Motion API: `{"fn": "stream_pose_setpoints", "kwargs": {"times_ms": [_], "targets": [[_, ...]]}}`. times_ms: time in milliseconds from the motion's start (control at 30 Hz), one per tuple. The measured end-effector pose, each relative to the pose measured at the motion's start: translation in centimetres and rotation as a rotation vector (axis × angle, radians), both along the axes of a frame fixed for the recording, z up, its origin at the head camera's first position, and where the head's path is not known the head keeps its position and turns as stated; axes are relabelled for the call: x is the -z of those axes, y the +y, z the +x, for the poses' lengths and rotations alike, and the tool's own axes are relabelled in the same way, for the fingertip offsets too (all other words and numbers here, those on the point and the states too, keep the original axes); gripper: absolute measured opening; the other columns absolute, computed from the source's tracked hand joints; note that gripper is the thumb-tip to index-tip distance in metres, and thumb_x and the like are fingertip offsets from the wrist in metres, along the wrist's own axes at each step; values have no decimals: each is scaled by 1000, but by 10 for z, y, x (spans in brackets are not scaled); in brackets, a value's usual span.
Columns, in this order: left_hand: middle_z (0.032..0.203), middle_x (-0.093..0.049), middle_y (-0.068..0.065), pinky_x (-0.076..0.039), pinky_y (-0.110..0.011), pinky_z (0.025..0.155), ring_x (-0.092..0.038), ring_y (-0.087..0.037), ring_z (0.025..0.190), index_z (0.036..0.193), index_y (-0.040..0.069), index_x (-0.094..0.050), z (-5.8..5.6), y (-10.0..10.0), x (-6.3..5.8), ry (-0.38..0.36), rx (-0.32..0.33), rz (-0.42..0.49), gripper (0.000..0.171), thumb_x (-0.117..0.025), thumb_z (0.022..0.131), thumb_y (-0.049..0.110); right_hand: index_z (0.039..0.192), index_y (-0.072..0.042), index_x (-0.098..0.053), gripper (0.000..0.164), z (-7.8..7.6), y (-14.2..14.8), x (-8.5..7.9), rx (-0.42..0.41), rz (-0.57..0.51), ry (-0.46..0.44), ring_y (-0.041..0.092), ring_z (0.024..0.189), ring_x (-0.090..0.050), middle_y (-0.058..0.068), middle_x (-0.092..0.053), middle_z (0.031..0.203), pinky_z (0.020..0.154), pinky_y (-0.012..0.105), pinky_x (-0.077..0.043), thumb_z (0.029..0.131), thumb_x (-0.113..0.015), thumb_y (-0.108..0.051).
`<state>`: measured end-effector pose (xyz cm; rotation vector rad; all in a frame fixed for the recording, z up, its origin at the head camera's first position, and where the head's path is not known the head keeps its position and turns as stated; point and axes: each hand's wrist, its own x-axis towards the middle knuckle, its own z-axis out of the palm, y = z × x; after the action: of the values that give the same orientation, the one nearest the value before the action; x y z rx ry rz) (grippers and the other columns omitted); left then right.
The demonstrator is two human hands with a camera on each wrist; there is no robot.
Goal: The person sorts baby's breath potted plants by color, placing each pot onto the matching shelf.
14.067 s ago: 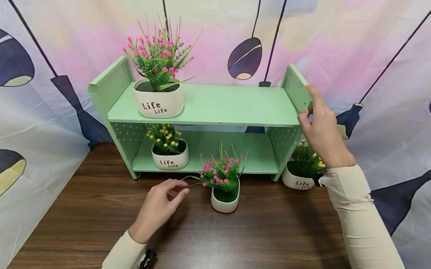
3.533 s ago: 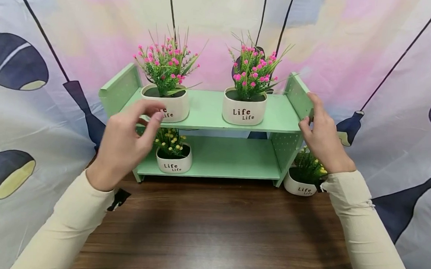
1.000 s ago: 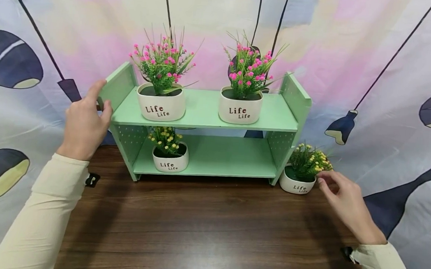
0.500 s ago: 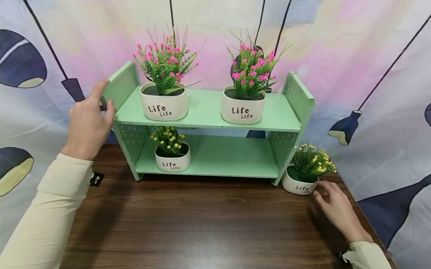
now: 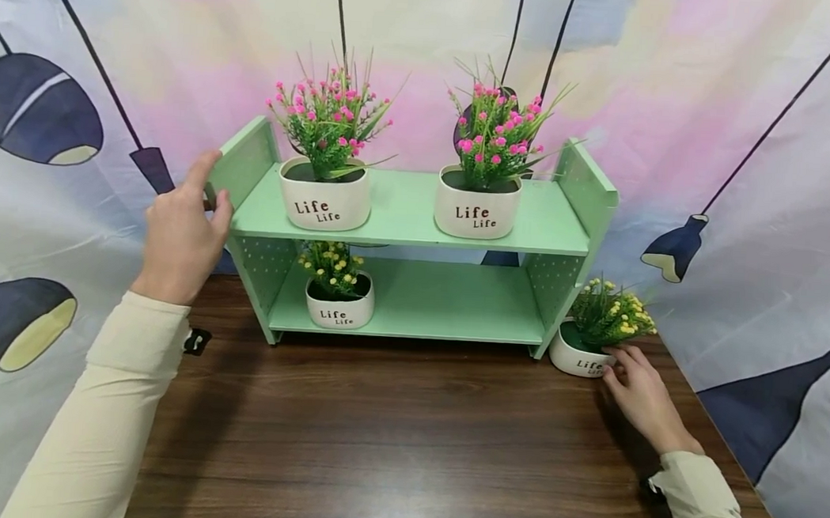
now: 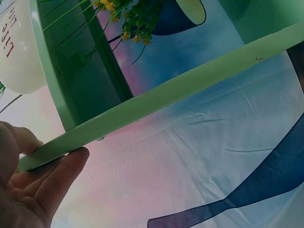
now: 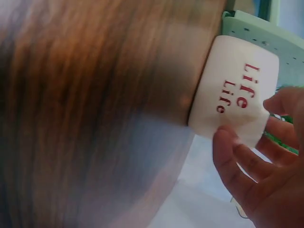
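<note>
My left hand [image 5: 187, 233] grips the upper left side panel of a green two-tier shelf [image 5: 412, 298]. In the left wrist view, thumb and fingers lie on opposite faces of the panel's edge [image 6: 156, 97]. At the lower right, my right hand [image 5: 642, 396] holds the right end of a white flowerpot [image 5: 580, 362] lettered "Life". Yellow flowers [image 5: 615, 312] grow from that pot, which stands on the table beside the shelf's right foot. In the right wrist view, the fingers [image 7: 225, 149] curl against the pot's end and rim.
Two white pots with pink flowers stand on the top board, a left pot [image 5: 324, 198] and a right pot [image 5: 477, 207]. Another yellow-flowered pot [image 5: 339, 306] sits at the left of the lower board. A patterned curtain [image 5: 429, 22] hangs behind the wooden table [image 5: 390, 440].
A second pink-flowered pot has gone from table to top board. The left hand has moved to the shelf's left panel; the right hand has left the right panel and closed in on the yellow-flowered pot.
</note>
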<state>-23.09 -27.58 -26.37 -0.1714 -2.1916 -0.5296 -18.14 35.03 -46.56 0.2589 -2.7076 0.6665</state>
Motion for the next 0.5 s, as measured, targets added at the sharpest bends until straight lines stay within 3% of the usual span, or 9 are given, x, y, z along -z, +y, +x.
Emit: {"fn": "stream_pose_setpoints", "kwargs": {"times_ms": [167,500], "targets": [[74,-62,-33,-38,-66,54,-52,-46,55,153,13,-53,-1,2,-1,8,5,2,48,-56,105,9,118,4,-72,19,-5,2,4,9,6,77,28,84,-60,15,-60,103,66,41,-48,99,-69,0],[75,-62,-34,-38,-66,54,-50,-45,56,153,12,-54,-1,1,1,10,5,12,48,-56,105,9,109,3,-72,14,-10,3,7,-13,19,129,33,83,-65,15,-62,99,66,46,-50,96,-75,0]]}}
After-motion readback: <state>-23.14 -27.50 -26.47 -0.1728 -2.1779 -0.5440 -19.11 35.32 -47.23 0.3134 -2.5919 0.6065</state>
